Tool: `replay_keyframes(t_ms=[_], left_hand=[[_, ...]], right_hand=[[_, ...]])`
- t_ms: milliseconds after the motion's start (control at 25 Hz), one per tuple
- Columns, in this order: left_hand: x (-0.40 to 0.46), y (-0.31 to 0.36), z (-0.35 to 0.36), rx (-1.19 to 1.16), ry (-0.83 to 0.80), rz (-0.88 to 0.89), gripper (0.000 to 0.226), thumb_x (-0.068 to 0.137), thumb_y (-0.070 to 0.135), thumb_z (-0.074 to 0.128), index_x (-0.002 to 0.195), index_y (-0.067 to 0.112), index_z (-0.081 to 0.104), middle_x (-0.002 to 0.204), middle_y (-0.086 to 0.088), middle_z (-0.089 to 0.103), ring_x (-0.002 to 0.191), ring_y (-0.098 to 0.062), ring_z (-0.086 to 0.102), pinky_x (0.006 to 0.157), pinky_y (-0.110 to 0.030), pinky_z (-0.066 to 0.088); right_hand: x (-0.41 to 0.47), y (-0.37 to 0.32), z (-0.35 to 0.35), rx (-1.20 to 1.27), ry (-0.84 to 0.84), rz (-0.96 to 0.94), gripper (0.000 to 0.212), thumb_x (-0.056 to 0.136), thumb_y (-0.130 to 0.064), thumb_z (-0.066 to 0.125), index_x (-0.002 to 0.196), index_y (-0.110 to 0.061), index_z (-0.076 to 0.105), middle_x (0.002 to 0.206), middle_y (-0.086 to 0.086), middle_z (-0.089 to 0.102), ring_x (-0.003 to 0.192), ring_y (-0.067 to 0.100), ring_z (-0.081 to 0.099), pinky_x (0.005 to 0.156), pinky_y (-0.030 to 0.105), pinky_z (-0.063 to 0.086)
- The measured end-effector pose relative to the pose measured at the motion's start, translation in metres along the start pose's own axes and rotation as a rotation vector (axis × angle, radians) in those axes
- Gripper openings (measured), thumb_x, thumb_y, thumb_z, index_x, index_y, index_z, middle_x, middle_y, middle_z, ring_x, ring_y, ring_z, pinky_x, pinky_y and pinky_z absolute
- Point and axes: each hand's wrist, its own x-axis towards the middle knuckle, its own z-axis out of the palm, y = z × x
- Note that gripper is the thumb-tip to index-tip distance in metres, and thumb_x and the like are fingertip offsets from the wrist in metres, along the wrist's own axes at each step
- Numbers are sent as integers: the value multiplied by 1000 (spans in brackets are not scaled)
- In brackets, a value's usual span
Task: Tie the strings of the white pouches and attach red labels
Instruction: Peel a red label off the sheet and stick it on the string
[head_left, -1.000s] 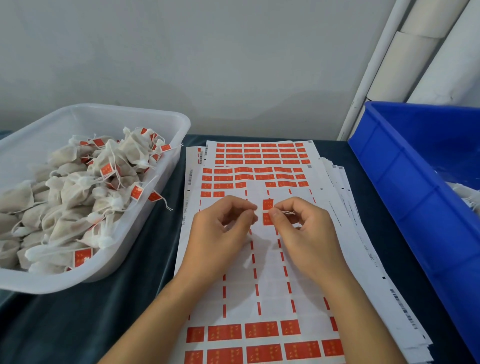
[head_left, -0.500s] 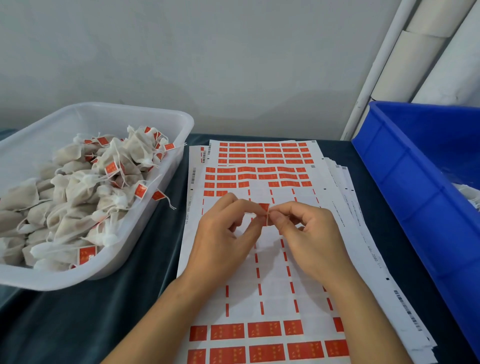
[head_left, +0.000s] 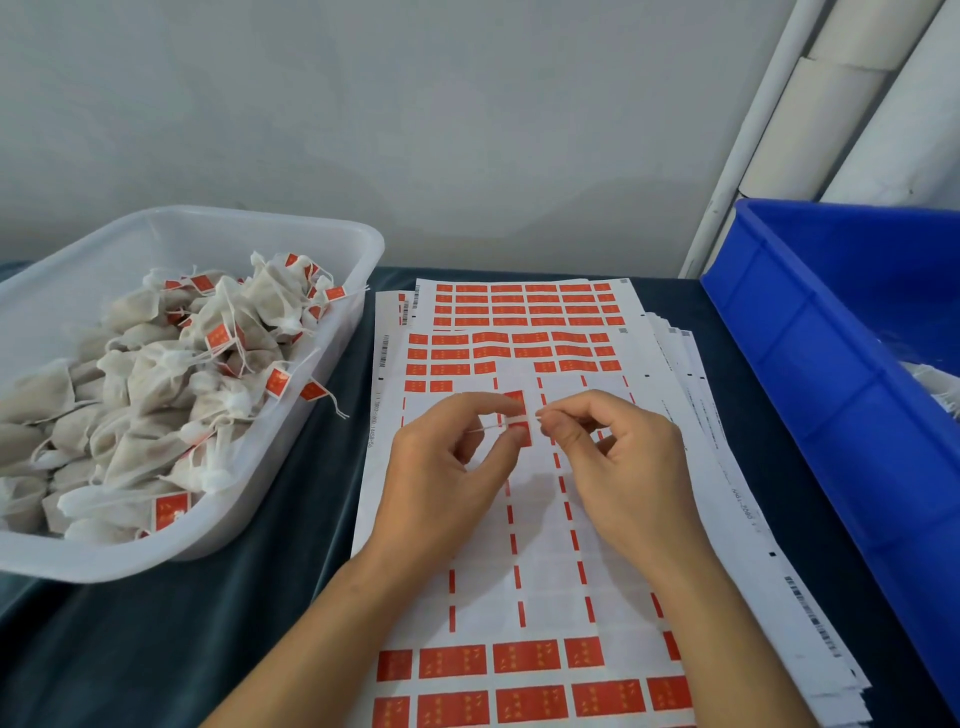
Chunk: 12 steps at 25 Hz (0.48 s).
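- The left hand and the right hand had moved apart again, after meeting half a second earlier.
- Each grip pinched one end of a thin white string, pulled straight between them.
- A red label lay open under the string (not folded shut yet), just above the sticker sheets.
- Finished pouches sat in the clear tub to the left; those had not moved.

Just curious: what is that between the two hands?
Head view: a red label crossed by a thin white string, pinched between left hand and right hand.
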Motion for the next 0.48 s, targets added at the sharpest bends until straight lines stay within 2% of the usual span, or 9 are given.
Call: replay_keyframes(t_ms=[120, 240, 360, 480], left_hand=[[0, 1, -1, -40, -33, -35, 22, 92, 37, 77, 109, 46, 67, 68, 16, 56, 62, -7, 49, 55, -13, 40], [-1, 0, -1, -61, -64, -70, 18, 90, 44, 75, 105, 48, 67, 65, 18, 57, 61, -6, 50, 55, -13, 41], [0, -2, -1, -87, -85, -120, 10, 90, 47, 74, 100, 45, 72, 65, 14, 60, 60, -6, 52, 55, -13, 43], [3, -4, -6, -216, -170, -169, 12, 91, 48, 74, 97, 39, 78, 63, -2, 57, 55, -5, 45, 53, -16, 41]], right_hand=[[0, 1, 0, -2, 3, 16, 5, 96, -39, 65, 95, -37, 70, 91, -28, 68, 97, -8, 61, 73, 3, 43], [-1, -2, -1, 19, 9, 13, 9, 94, -45, 61, 94, -40, 68, 91, -31, 66, 98, -10, 60, 70, 1, 45], [-1, -5, 0, 61, 23, 0, 18, 91, -52, 56, 97, -40, 68, 95, -31, 65, 100, -12, 58, 75, -1, 44], [-1, -6, 1, 94, 9, 15, 23, 90, -55, 56, 100, -40, 70, 95, -33, 66, 102, -14, 58, 77, -2, 42]])
